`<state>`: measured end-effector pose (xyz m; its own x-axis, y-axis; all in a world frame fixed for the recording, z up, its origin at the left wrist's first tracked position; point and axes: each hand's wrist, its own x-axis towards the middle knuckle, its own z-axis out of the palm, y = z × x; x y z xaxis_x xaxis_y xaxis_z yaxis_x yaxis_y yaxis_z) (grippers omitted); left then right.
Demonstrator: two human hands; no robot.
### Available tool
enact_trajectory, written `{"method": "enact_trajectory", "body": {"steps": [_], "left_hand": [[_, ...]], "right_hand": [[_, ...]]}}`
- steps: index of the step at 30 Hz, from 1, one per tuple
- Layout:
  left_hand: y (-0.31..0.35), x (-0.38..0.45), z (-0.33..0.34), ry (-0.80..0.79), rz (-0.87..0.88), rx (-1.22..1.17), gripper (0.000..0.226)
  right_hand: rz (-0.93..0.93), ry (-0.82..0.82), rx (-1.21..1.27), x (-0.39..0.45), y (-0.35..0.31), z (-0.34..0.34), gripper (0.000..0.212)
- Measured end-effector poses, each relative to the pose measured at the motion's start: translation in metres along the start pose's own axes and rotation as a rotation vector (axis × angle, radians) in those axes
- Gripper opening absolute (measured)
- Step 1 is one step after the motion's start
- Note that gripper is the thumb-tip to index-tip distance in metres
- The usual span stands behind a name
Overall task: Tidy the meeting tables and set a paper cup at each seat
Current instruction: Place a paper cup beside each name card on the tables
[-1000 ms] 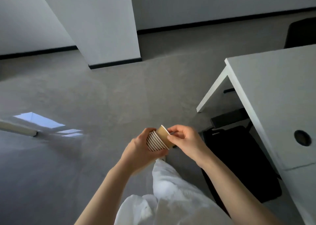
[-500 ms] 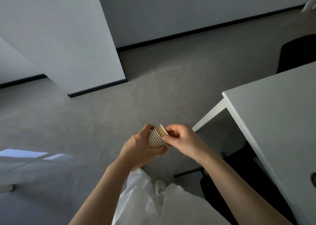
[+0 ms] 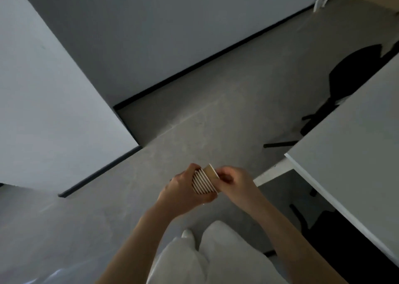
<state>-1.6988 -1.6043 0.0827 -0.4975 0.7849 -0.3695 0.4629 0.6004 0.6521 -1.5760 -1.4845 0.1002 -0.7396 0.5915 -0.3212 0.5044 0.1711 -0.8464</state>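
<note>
A stack of brown paper cups (image 3: 204,181) with white rims lies sideways between my hands, in front of my body and above the floor. My left hand (image 3: 182,189) wraps round the nested rims of the stack. My right hand (image 3: 234,182) pinches the outermost cup at the stack's right end. The white meeting table (image 3: 354,158) stands to the right of my hands, its near corner about level with them. No cup stands on the part of the table in view.
A black chair (image 3: 354,76) stands at the table's far side, and another dark chair (image 3: 345,240) is tucked under its near edge. A white pillar (image 3: 54,111) with a black skirting rises on the left. Grey floor (image 3: 216,121) lies ahead.
The view has swung to the right and tilted, so the pillar and table shifted in frame. Both hands kept hold of the cup stack in the same grip.
</note>
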Motion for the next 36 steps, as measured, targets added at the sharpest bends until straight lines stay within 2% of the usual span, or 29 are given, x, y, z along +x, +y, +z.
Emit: {"method": "enact_trajectory", "body": {"steps": [5,12,17,21,26,32,36], "left_hand": [[0.017,0.073,-0.024,-0.118,0.077,0.103,0.070],[0.058,0.192,-0.029,-0.209,0.150,0.060,0.070],[0.112,0.276,-0.033,-0.269,0.214,0.091,0.069],[0.157,0.331,-0.034,-0.259,0.271,0.050,0.062],[0.207,0.398,-0.019,-0.303,0.264,0.010,0.066],[0.268,0.490,0.006,-0.436,0.307,0.022,0.061],[0.326,0.562,0.018,-0.531,0.414,0.083,0.057]], "right_hand": [[0.110,0.139,0.063,0.048,0.001,-0.027,0.004],[0.298,0.331,0.243,0.129,0.025,-0.104,0.015],[0.322,0.409,0.356,0.186,0.029,-0.171,0.032],[0.325,0.454,0.348,0.219,0.030,-0.225,0.018],[0.335,0.660,0.348,0.250,0.047,-0.280,0.011],[0.386,0.851,0.316,0.286,0.077,-0.336,0.011],[0.519,0.951,0.232,0.313,0.097,-0.392,0.020]]}}
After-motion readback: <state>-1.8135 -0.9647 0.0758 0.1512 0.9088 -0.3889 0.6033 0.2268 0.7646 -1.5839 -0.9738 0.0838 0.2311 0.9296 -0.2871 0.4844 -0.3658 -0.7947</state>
